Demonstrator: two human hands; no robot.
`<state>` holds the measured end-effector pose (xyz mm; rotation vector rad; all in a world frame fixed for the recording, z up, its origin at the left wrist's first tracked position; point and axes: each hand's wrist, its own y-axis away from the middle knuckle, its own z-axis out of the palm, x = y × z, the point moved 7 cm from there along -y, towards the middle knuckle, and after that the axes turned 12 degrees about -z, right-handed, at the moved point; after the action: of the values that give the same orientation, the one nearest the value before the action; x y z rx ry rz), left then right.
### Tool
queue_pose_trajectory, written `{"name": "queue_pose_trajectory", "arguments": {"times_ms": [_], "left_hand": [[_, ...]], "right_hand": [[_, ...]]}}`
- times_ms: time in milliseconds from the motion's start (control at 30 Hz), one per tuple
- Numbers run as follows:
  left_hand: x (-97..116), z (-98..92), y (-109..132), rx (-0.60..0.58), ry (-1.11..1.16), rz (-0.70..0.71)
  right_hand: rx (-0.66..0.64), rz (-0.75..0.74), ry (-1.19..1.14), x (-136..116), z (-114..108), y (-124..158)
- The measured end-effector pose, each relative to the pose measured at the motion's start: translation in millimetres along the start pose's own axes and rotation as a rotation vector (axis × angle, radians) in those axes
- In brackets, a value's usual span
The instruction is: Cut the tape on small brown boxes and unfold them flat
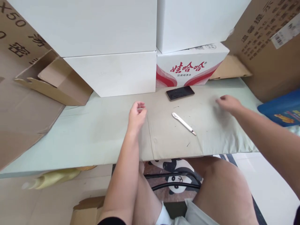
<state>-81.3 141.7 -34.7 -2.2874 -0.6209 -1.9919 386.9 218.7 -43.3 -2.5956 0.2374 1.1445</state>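
My left hand point(137, 114) hovers over or rests on the middle of the cloth-covered table; its fingers are loosely curled and apart from the thumb, with nothing seen in them. Farther right, my right hand point(227, 103) is above the cloth, slightly blurred, its fingers drawn together; whatever they may hold is hidden. Between the hands lies a white-handled scalpel point(184, 122), its short blade pointing toward the near right. Behind it a dark smartphone point(180, 93) lies flat, screen up. Small dark thread-like bits point(188, 144) are scattered around the scalpel.
White boxes point(110, 73) and a red-printed white carton point(189, 70) stand along the back. An open cardboard box point(58, 81) is at the left, large cardboard panels flank both sides, and a blue package point(281, 107) sits at the right edge. The pale green tablecloth point(93, 134) has creases.
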Motion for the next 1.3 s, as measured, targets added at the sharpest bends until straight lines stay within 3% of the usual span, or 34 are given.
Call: {"name": "queue_pose_trajectory", "arguments": {"times_ms": [100, 233, 333, 433, 500, 600, 733, 900, 1000, 1067, 1167, 1300], "left_hand": [[2, 1.1, 5, -0.027, 0.014, 0.032], [2, 0.4, 14, -0.109, 0.094, 0.022], [4, -10.2, 21, -0.13, 0.208, 0.004], [8, -28.2, 26, -0.11, 0.307, 0.012], [10, -42.3, 29, -0.095, 0.364, 0.018], [7, -67.8, 31, -0.064, 0.426, 0.015], [-5, -110.6, 30, 0.027, 0.461, -0.019], [-16, -154.9, 23, 0.148, 0.526, -0.05], [-18, -168.1, 22, 0.188, 0.593, -0.061], [-17, -174.3, 23, 0.197, 0.653, -0.059], [-17, -185.5, 24, 0.218, 0.717, -0.066], [-15, -212.6, 36, 0.341, 0.798, -0.018]], "right_hand": [[-0.269, -0.059, 0.27, 8, 23, 58], [-0.503, -0.164, 0.507, -6, 20, 115], [-0.656, -0.233, 0.648, -35, 10, 133], [-0.784, -0.306, 0.765, -81, 15, 134], [-0.807, -0.388, 0.805, -126, 32, 131], [-0.773, -0.579, 0.762, -211, 79, 132], [-0.718, -0.921, 0.516, -343, 171, 160], [-0.708, -1.14, 0.362, -491, 293, 203], [-0.639, -1.256, 0.271, -560, 345, 215], [-0.602, -1.244, 0.266, -582, 368, 210], [-0.577, -1.187, 0.333, -583, 386, 194], [-0.538, -1.179, 0.401, -553, 373, 188]]}}
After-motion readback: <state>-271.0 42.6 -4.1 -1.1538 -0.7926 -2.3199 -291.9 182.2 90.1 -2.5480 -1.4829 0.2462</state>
